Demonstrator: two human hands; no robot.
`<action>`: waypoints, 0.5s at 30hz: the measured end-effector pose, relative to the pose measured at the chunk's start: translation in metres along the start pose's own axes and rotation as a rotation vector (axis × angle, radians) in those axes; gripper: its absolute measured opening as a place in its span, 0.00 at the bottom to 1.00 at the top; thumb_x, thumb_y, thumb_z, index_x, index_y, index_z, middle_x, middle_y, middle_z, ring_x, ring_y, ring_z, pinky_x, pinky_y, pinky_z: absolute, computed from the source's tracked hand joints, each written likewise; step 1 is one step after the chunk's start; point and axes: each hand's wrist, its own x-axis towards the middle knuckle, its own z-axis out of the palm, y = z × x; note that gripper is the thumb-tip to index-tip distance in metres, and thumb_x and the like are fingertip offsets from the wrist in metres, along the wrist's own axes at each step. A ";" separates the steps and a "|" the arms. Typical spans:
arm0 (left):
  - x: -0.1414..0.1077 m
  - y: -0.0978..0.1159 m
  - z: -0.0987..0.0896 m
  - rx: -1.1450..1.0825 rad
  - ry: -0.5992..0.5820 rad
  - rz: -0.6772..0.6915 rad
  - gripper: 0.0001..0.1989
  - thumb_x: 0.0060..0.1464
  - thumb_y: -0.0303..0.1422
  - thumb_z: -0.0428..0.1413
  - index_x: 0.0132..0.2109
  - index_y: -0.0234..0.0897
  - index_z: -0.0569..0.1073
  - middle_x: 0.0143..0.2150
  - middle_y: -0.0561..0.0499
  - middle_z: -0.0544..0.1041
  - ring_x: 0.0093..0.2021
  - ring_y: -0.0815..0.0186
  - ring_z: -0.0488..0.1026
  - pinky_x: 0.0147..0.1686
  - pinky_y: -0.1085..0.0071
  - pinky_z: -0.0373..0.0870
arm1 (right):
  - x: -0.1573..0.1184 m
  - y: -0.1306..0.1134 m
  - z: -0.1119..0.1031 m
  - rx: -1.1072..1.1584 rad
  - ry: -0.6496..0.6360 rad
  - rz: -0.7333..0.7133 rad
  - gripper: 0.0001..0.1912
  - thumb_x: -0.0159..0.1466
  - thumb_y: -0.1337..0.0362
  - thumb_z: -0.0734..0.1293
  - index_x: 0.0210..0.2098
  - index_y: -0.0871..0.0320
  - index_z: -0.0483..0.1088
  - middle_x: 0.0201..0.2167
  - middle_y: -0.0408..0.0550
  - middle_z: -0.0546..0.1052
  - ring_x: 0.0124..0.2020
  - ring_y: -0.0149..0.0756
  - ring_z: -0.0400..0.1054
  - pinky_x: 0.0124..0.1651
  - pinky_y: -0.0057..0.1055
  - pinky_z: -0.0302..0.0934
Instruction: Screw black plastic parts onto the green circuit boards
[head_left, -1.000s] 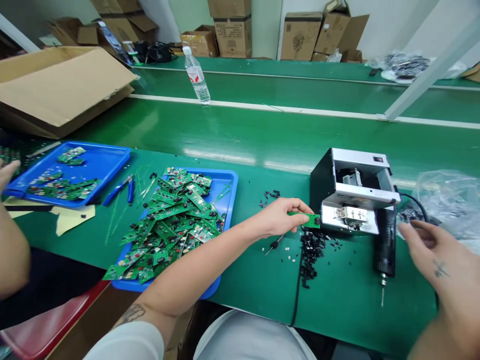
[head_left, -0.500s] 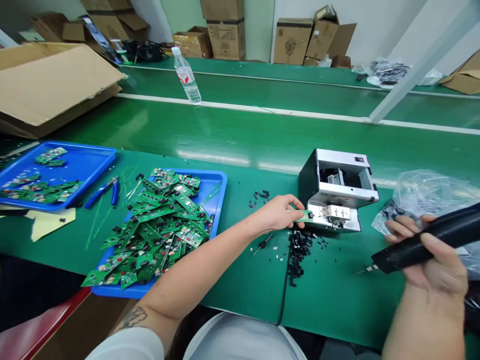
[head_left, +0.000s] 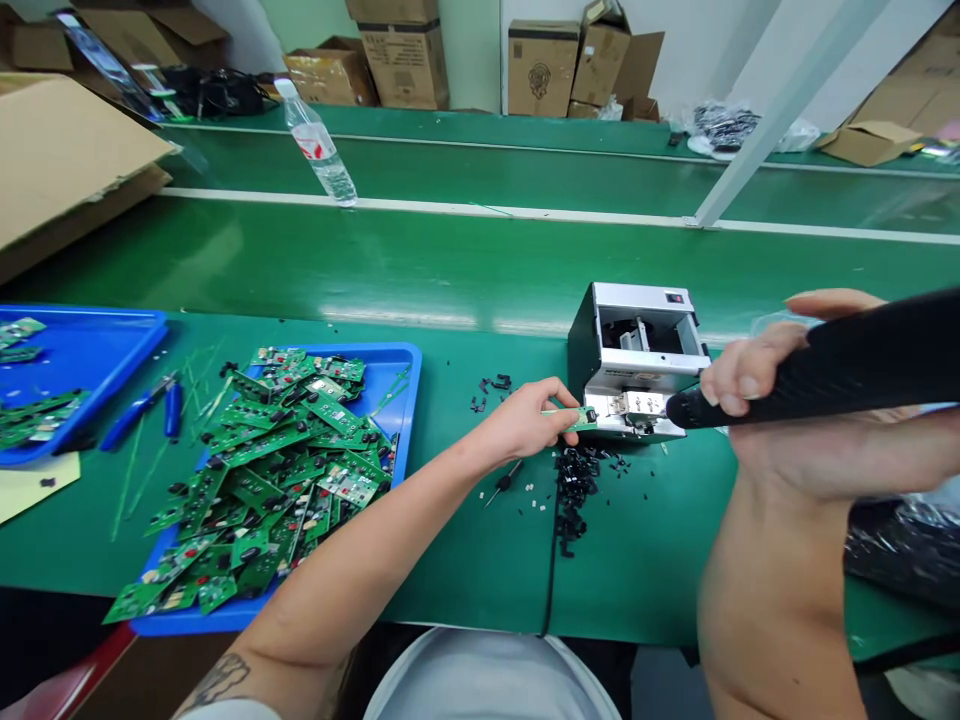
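My left hand (head_left: 531, 418) pinches a small green circuit board (head_left: 582, 417) at the front left of a silver and black box-shaped machine (head_left: 646, 375), which looks like a screw feeder. A black electric screwdriver (head_left: 862, 365) is gripped in my right hand (head_left: 795, 440). Its nose end is at the right side of the machine's front ledge; the bit is hidden from view. Small black parts (head_left: 576, 490) lie heaped just below the machine, with more black pieces (head_left: 491, 388) to its left. A small screwdriver (head_left: 504, 482) rests on the green mat below my left hand.
A blue tray (head_left: 411, 400) heaped with circuit boards stands left of my left arm. Farther left are blue-handled cutters (head_left: 139, 410) and a second blue tray (head_left: 142, 345). A water bottle (head_left: 319, 150) stands behind. A black cable (head_left: 551, 570) runs to the table's front edge.
My right hand has raised and turned the electric screwdriver, bringing its nose left to the machine. My left hand still holds the board at the machine. The whole view has shifted rightward.
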 end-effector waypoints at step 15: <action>0.003 -0.008 0.008 0.068 0.008 0.057 0.12 0.54 0.40 0.52 0.42 0.37 0.68 0.29 0.52 0.78 0.19 0.75 0.60 0.20 0.78 0.55 | 0.000 0.019 0.000 0.069 -0.076 -0.054 0.47 0.40 0.22 0.50 0.26 0.55 0.76 0.08 0.44 0.63 0.08 0.38 0.57 0.09 0.34 0.51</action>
